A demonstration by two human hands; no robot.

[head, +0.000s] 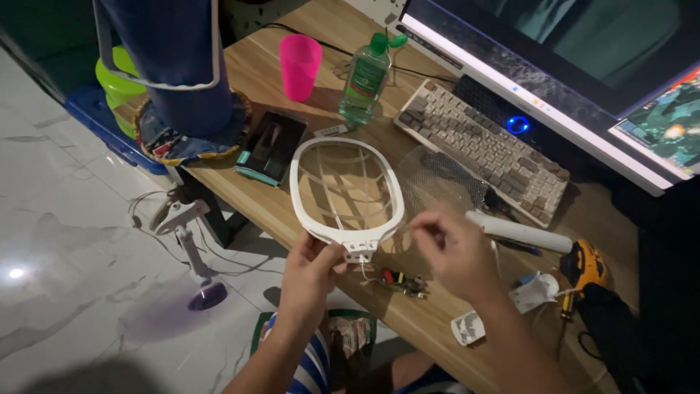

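Note:
My left hand grips the lower rim of a white oval racket frame held flat over the front edge of a wooden desk. My right hand is pinched shut to the right of the frame, holding the edge of a fine grey wire mesh. Below the frame hangs a small circuit board with wires. A white handle tube lies just right of my right hand.
On the desk stand a pink cup, a clear green-capped bottle, a dark phone, a beige keyboard and a monitor. A yellow tool lies at the right. A small fan stands on the tiled floor.

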